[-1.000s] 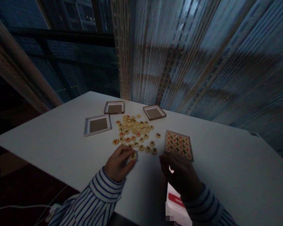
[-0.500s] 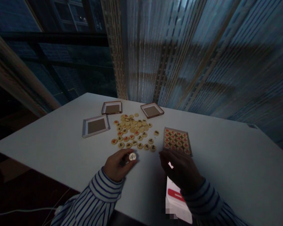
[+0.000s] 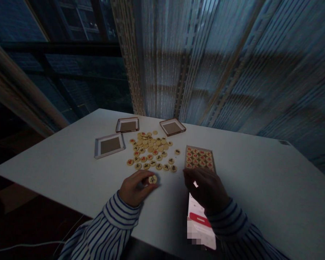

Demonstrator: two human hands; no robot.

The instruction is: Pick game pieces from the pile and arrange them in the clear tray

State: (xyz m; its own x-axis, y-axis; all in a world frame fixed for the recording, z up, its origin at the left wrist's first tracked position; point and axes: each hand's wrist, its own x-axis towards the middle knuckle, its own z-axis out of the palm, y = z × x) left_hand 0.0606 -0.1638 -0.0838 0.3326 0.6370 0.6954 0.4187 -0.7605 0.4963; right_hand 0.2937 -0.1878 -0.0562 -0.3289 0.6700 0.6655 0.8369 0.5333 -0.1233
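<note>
My left hand (image 3: 135,187) pinches a round xiangqi piece (image 3: 152,179) with a dark character on its face, held between thumb and fingers at the near side of a pile of pieces (image 3: 148,146). The pile's pieces are pale and round; some show red or dark characters, others lie blank side up. Over the near edge of a shallow box (image 3: 212,159) is my right hand (image 3: 206,187), its fingers drawn together. Whatever those fingertips may hold is hidden. Red-marked pieces (image 3: 195,156) lie face up in rows in that box, its near part covered by the hand.
A grey-white open tray (image 3: 96,147) and two brown-rimmed lids (image 3: 116,125) (image 3: 184,129) lie behind and left of the pile. A lit phone (image 3: 203,231) sits under my right wrist. The white table (image 3: 260,180) meets a curtain (image 3: 178,72) at the back.
The view has shifted slightly, so the table things sit a little further left. My right hand covers more of the box's near row. My left hand still holds its piece.
</note>
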